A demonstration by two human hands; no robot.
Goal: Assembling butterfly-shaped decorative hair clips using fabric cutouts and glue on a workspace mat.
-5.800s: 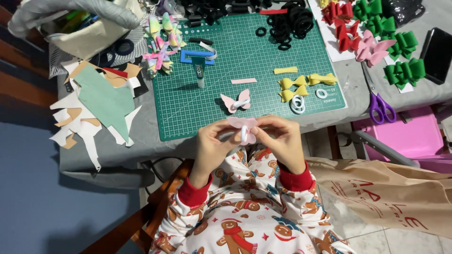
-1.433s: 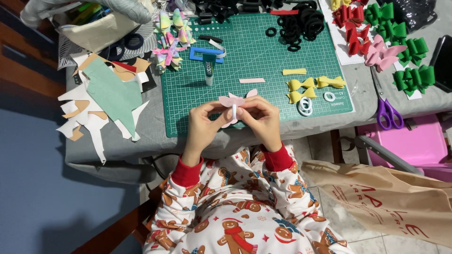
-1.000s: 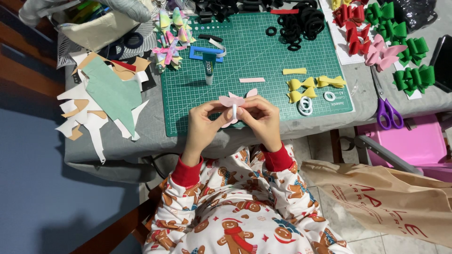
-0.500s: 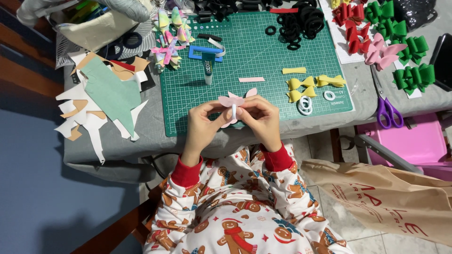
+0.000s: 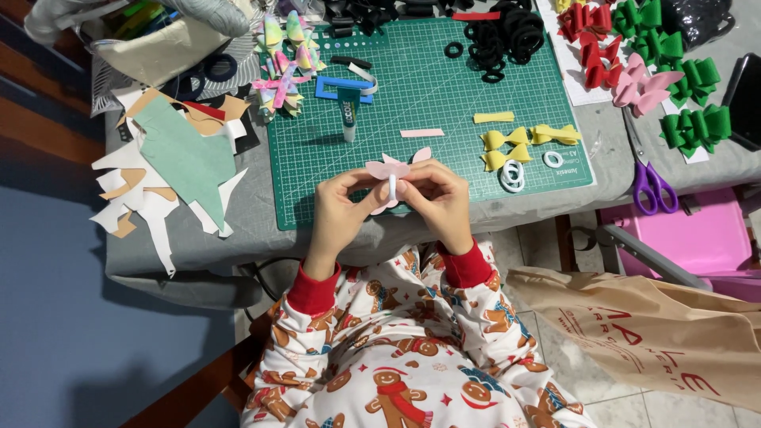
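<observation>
Table (image 5: 261, 238) covered in grey cloth, its near edge drooping in folds; green gridded cutting mat (image 5: 444, 103) lies on it, square to the edge. Left of the table: dark blue floor or rug (image 5: 71, 317), in shadow; which of the two cannot be told. Strips of brown wood (image 5: 32, 103) at upper left, possibly boards or furniture. Brown wooden chair frame (image 5: 198, 388) shows at bottom. Right of the table: pale tiled floor (image 5: 571, 380); tan cloth bag (image 5: 666, 333) slumped on it; pink plastic piece (image 5: 697, 238) with a grey metal bar (image 5: 642, 254) across. Light even, from above; soft shadows under the table edge.
</observation>
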